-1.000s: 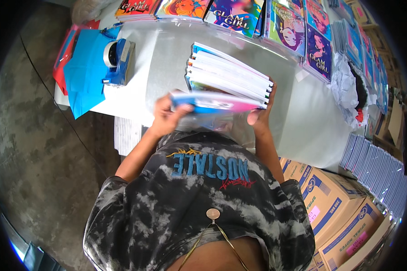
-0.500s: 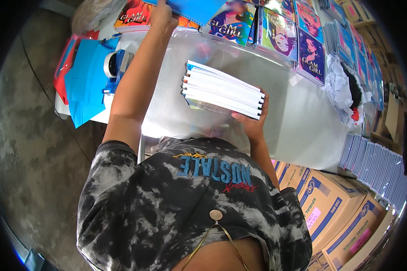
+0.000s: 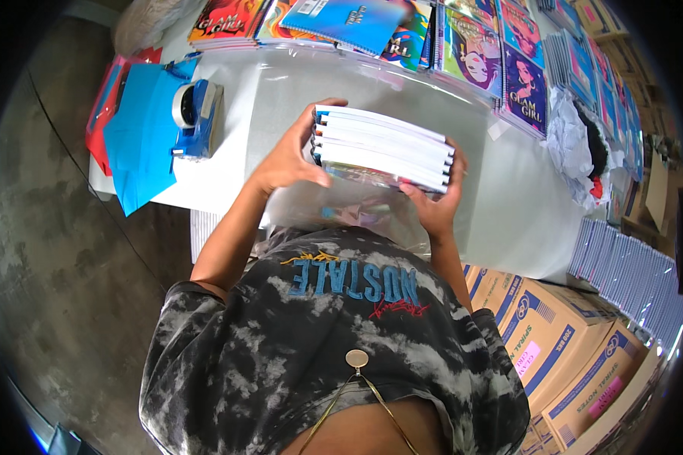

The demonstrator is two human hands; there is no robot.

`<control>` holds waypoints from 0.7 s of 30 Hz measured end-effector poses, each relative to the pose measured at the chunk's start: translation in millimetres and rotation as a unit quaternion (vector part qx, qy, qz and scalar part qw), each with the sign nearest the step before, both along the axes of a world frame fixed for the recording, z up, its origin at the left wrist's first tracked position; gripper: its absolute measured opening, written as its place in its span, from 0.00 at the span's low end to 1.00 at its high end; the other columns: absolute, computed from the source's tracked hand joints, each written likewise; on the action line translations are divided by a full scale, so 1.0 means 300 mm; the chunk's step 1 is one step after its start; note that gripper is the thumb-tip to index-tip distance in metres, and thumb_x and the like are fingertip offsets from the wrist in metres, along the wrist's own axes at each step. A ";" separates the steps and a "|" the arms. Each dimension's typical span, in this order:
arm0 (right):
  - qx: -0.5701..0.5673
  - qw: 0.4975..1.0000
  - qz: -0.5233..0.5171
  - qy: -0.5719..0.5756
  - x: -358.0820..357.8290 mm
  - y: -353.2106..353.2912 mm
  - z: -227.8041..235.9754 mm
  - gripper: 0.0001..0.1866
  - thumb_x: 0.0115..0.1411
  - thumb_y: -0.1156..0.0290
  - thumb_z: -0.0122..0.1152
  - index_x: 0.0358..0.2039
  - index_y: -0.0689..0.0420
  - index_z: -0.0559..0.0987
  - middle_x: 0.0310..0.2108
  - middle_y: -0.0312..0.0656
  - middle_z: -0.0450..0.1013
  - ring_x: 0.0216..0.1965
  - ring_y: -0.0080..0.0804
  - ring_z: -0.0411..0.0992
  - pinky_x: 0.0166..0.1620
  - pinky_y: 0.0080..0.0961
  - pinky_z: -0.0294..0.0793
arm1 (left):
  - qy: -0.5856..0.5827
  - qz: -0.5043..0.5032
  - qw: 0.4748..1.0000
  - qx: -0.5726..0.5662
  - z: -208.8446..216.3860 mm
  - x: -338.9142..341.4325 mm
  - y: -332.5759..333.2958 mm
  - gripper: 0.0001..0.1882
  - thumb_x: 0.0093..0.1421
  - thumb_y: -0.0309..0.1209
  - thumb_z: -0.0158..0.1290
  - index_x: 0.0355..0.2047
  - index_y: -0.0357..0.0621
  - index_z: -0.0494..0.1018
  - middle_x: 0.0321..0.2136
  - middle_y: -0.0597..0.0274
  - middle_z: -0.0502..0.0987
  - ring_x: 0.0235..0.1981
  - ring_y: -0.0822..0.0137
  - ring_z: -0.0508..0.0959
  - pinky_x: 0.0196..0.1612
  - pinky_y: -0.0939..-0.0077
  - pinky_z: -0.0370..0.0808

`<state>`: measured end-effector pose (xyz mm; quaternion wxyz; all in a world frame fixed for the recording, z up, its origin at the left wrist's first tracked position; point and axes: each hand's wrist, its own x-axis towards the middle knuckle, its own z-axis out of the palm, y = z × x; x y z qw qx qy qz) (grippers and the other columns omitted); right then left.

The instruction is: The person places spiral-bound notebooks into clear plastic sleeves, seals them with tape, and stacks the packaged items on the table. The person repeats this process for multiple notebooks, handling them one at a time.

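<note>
A stack of several spiral notebooks (image 3: 383, 148) stands between my two hands over the table, its white page edges facing up. At its left end, my left hand (image 3: 292, 155) is closed round the spiral side, thumb toward me. My right hand (image 3: 436, 193) grips the other end, with the thumb on the near face and fingers behind. Beyond the stack, a blue spiral notebook (image 3: 349, 26) lies across the piles of colourful notebooks at the table's far side.
Left on the table (image 3: 524, 220) are a blue tape dispenser (image 3: 199, 117) and blue sheets (image 3: 140, 129). Piles of notebooks (image 3: 474, 53) line the back. Crumpled white paper (image 3: 565, 148) lies at right. Cardboard boxes (image 3: 546, 326) and stacked notebooks (image 3: 630, 273) stand lower right.
My left hand has let go of the blue notebook on the far piles and come back to grip the stack's left end. The stack has shifted slightly right in my right hand.
</note>
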<state>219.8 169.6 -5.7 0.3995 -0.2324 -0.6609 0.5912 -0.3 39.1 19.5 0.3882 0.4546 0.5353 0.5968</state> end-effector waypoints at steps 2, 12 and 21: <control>0.037 0.996 -0.079 -0.032 0.050 0.001 -0.057 0.38 0.38 0.73 0.74 0.49 0.61 0.63 0.46 0.40 0.63 0.47 0.26 0.63 0.48 0.25 0.66 | -0.031 0.034 0.995 -0.086 0.000 0.045 -0.016 0.51 0.31 0.40 0.71 0.55 0.41 0.58 0.47 0.59 0.69 0.51 0.65 0.67 0.56 0.70 0.59; -0.015 0.989 -0.092 -0.114 0.193 -0.046 -0.105 0.08 0.55 0.73 0.57 0.33 0.60 0.70 0.31 0.42 0.70 0.32 0.29 0.70 0.35 0.22 0.69 | -0.123 0.040 0.991 -0.033 -0.117 0.044 0.020 0.49 0.27 0.31 0.72 0.52 0.40 0.60 0.44 0.64 0.70 0.46 0.71 0.68 0.52 0.75 0.63; -0.734 0.664 0.125 0.076 0.087 -0.051 -0.055 0.23 0.63 0.56 0.39 0.48 0.64 0.62 0.45 0.55 0.68 0.46 0.47 0.71 0.51 0.45 0.69 | -0.131 0.025 0.989 -0.059 -0.134 0.029 0.030 0.51 0.25 0.41 0.72 0.51 0.39 0.62 0.44 0.66 0.70 0.46 0.71 0.68 0.52 0.75 0.62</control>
